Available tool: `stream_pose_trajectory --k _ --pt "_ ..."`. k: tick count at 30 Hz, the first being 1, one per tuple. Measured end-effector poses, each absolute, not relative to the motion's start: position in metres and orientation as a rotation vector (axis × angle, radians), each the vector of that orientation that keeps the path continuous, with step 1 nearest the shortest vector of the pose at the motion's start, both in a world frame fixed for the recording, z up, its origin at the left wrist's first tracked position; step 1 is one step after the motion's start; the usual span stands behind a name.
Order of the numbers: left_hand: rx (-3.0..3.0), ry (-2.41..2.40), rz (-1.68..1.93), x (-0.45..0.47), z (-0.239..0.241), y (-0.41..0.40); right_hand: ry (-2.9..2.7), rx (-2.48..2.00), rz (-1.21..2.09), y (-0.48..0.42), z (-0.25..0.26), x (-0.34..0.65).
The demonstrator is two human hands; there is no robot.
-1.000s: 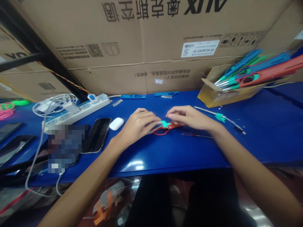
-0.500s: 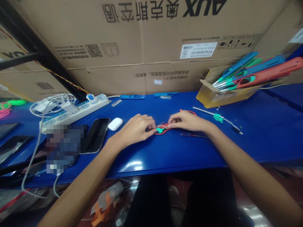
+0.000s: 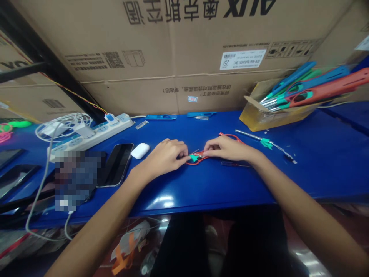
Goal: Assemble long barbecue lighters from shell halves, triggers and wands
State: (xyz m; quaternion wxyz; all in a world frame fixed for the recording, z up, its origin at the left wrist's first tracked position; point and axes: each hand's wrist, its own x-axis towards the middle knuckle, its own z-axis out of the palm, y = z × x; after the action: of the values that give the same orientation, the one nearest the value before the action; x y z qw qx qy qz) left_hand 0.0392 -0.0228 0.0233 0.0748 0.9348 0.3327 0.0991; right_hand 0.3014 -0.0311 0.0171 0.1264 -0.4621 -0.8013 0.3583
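An opened orange lighter shell lies on the blue table between my hands, with a green trigger and thin wires in it. My left hand is closed, thumb and finger pinching at the trigger end of the shell. From the other side, my right hand pinches at the shell near the wires; its fingertips partly cover that spot. The orange shell's other end shows beyond the right hand. A screwdriver lies just below the right wrist. Farther right rests a metal lighter tube with a green trigger and wires.
A cardboard box of blue, green and orange lighters stands at back right. Two blue shell pieces lie along the back by a large carton. To the left are a white earbud case, phones and a power strip.
Both hands stay at the orange shell with only slight finger shifts. The view has tilted a little; nothing else has visibly moved.
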Motion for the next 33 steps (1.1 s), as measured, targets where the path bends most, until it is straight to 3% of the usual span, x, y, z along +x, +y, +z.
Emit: stream_pose_trajectory --k 33 --pt "2.815 0.984 0.326 0.039 0.012 -0.020 -2.363 -1.356 0.977 -0.036 0.019 0.297"
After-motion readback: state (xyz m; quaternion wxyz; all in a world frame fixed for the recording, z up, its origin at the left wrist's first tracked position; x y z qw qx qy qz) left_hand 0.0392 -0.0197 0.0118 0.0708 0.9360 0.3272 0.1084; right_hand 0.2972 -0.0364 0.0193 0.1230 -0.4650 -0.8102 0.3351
